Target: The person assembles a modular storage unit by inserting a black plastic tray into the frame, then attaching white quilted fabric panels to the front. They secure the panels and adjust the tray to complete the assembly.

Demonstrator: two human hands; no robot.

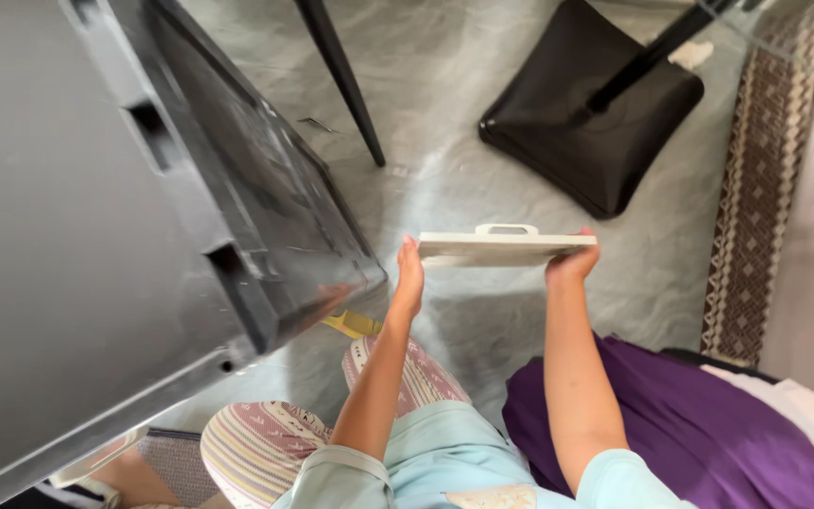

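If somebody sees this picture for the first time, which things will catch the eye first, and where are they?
First comes the big dark television, seen from its back side and tilted, filling the left half of the view. In the middle, the left hand and the right hand hold a flat white board by its two ends, level above the grey floor. Above it lies a black square stand base, and a purple cloth covers the lower right.

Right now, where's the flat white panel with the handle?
Head view, centre: the white panel is held level between the left hand and right hand, above the grey floor, near the black stand base.
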